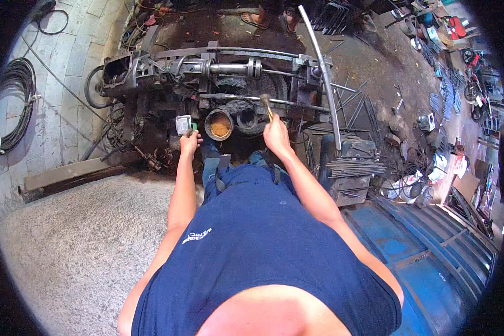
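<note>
My left hand (pixel 191 142) is closed on a small, pale, rectangular object (pixel 183 124) with a dark rim; a bit of green shows at my fingers. What kind of object it is, I cannot make out. My right hand (pixel 276 134) grips a brush (pixel 268 106) by its light handle, its bristle end pointing away from me over the lathe-like machine (pixel 229 68). Between my hands stands a round can (pixel 219 125) holding an orange-yellow substance. A second round, dark container (pixel 247 120) is right beside it, nearer my right hand.
A long metal bar (pixel 322 73) leans across the machine's right end. Thin rods (pixel 355 168) lie stacked on a block at right. A coiled black cable (pixel 14 106) hangs on the left wall. Blue metal panels (pixel 414 252) lie lower right. Another person's sandaled feet (pixel 256 21) show at the far side.
</note>
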### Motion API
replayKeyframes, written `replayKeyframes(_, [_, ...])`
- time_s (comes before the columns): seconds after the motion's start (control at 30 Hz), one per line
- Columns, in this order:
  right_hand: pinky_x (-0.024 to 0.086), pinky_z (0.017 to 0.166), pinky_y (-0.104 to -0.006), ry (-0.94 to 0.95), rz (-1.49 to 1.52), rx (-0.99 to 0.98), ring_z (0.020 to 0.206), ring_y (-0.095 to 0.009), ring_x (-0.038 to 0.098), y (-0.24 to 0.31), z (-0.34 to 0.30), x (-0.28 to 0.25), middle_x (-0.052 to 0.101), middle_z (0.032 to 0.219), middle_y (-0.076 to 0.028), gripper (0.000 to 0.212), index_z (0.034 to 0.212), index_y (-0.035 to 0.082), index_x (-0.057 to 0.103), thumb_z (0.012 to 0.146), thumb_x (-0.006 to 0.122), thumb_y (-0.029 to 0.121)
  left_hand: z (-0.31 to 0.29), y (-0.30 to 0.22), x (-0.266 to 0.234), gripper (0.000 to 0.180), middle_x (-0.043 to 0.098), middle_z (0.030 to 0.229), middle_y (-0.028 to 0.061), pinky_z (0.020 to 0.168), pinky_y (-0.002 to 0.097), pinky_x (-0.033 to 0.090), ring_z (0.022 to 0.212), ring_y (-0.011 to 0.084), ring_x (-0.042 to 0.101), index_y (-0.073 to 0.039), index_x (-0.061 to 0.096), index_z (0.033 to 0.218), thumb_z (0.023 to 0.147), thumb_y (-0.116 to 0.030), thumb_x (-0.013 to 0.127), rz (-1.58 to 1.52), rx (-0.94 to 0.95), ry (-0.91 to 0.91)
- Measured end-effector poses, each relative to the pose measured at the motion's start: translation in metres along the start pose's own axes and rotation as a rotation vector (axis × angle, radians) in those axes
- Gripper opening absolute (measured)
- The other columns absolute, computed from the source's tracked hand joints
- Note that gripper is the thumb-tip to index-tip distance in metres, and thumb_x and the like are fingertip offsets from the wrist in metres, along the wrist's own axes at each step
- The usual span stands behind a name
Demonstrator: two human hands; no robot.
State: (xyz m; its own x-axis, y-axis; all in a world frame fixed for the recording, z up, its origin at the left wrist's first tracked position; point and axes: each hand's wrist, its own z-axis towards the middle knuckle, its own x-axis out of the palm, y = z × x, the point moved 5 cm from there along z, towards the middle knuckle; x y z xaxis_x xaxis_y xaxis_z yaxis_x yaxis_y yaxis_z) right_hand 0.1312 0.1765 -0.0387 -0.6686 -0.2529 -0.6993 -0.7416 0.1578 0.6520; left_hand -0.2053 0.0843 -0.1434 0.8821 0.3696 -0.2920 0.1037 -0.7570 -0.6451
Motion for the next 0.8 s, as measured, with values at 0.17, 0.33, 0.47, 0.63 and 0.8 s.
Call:
replayKeyframes(0.17, [0.045, 0.086, -0.0492, -0.098, 0.200, 0.134, 0.099, -0.044, 0.059, -0.043, -0.021, -0.021, 0.062, 0.099, -0.029, 0.033, 0.116, -0.002, 0.052, 0.090, 0.046, 0.017, 0.006, 0.008, 0.003, 0.049, 0.066, 0.088, 0.0071, 0.056, 0.0254, 0.047, 0.068, 0.0138, 0.065, -0.003, 0.045, 0.134, 0.090, -0.022, 0.058, 0.022, 0.011, 0.001])
replayKeyframes(0.33, [0.046, 0.085, -0.0464, -0.149, 0.266, 0.171, 0.100, -0.042, 0.059, -0.065, -0.018, -0.032, 0.063, 0.101, -0.026, 0.034, 0.115, -0.001, 0.055, 0.093, 0.046, 0.024, 0.008, 0.009, 0.002, 0.051, 0.066, 0.084, 0.0068, 0.051, 0.0251, 0.046, 0.061, 0.0131, 0.063, -0.001, 0.043, 0.135, 0.091, -0.021, 0.057, 0.048, 0.037, -0.021])
replayKeyframes(0.47, [0.046, 0.086, -0.0405, -0.184, 0.329, 0.136, 0.101, -0.035, 0.061, -0.073, -0.005, -0.025, 0.063, 0.106, -0.021, 0.035, 0.116, 0.001, 0.055, 0.094, 0.050, 0.027, 0.006, 0.008, 0.005, 0.049, 0.064, 0.079, 0.0041, 0.048, 0.0237, 0.044, 0.058, 0.0113, 0.061, -0.001, 0.044, 0.134, 0.090, -0.018, 0.058, 0.038, 0.017, -0.052])
replayKeyframes(0.63, [0.045, 0.087, -0.0385, -0.118, 0.476, 0.206, 0.103, -0.031, 0.060, -0.108, 0.020, 0.012, 0.063, 0.108, -0.019, 0.039, 0.116, 0.002, 0.056, 0.087, 0.060, 0.028, -0.001, 0.001, 0.008, 0.048, 0.063, 0.077, 0.0037, 0.048, 0.0247, 0.044, 0.058, 0.0113, 0.061, -0.002, 0.046, 0.134, 0.090, -0.016, 0.059, 0.103, -0.013, -0.056])
replayKeyframes(0.8, [0.048, 0.077, -0.0405, -0.146, 0.287, 0.244, 0.085, -0.031, 0.061, -0.099, 0.018, 0.010, 0.064, 0.089, -0.017, 0.032, 0.108, 0.003, 0.061, 0.087, 0.061, 0.027, 0.003, 0.008, 0.003, 0.049, 0.064, 0.079, 0.0050, 0.048, 0.0249, 0.045, 0.060, 0.0123, 0.062, -0.002, 0.045, 0.134, 0.089, -0.016, 0.060, 0.054, 0.044, -0.043])
